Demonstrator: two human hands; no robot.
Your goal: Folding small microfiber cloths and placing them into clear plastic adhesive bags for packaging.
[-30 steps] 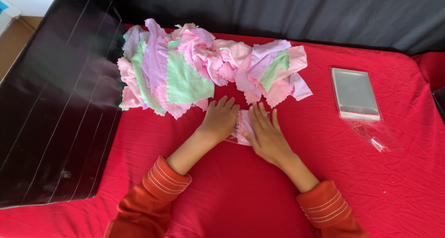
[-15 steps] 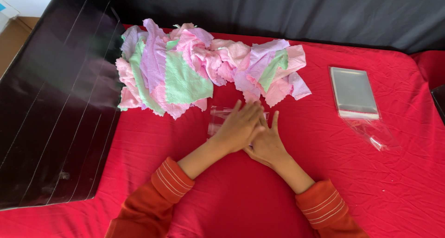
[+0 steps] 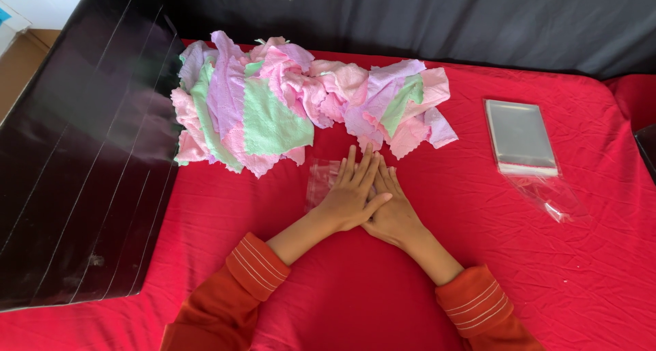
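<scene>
Both my hands lie flat on the red tabletop (image 3: 478,269), just in front of a pile of pink, lilac and green cloths (image 3: 294,105). My left hand (image 3: 348,197) rests partly over my right hand (image 3: 396,218), fingers straight and pointing away from me. A small clear plastic bag (image 3: 320,184) lies flat under and to the left of my left hand. Whatever is under my palms is hidden. Neither hand grips anything.
A neat stack of clear plastic bags (image 3: 519,136) lies to the right, with one crumpled loose bag (image 3: 550,197) below it. A tall black panel (image 3: 82,166) walls off the left side. A dark drape (image 3: 444,16) hangs at the back.
My hands were side by side on a small folded pink cloth. My left hand has slid over the right, the cloth is out of sight, and the clear bag shows.
</scene>
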